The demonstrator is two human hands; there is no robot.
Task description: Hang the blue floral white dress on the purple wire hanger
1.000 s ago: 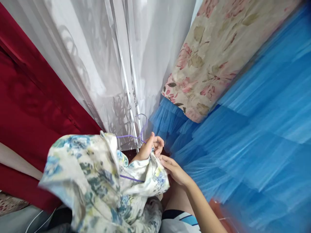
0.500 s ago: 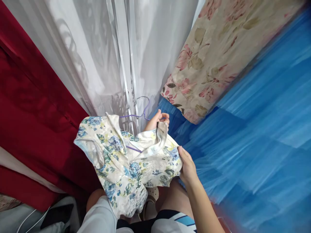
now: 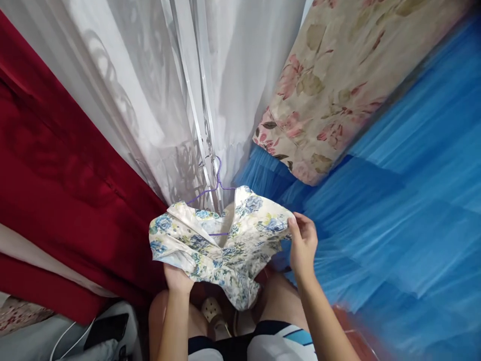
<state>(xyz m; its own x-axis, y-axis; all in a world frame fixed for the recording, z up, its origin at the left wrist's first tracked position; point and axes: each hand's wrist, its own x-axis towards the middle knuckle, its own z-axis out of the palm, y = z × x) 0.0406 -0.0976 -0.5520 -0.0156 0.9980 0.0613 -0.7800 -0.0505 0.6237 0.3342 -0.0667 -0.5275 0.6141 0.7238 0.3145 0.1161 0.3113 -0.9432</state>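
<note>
A white blouse with blue and yellow-green flowers (image 3: 210,245) is held up above my lap on a thin purple hanger (image 3: 218,181). The hanger's hook and part of its shoulders stick out above the neckline, and its lower bar shows inside the V-shaped neck opening. My right hand (image 3: 305,244) pinches the edge of the right-side sleeve between thumb and fingers. At the opposite side, my left hand (image 3: 178,279) is under the left-side sleeve, holding the cloth from below. Its fingertips are hidden by the fabric.
White curtain-like cloth (image 3: 240,90) hangs ahead, with pale metal poles (image 3: 192,85) in front. Red fabric (image 3: 67,165) hangs at left. Beige floral cloth (image 3: 319,95) and blue tulle (image 3: 398,220) hang at right. A grey bag-like item with a dark phone-like object (image 3: 105,331) lies lower left.
My left hand has come out from behind the neck opening to beneath the left-side sleeve. The blouse has shifted right, its neckline straightened over the hanger. My right hand has moved slightly up and right.
</note>
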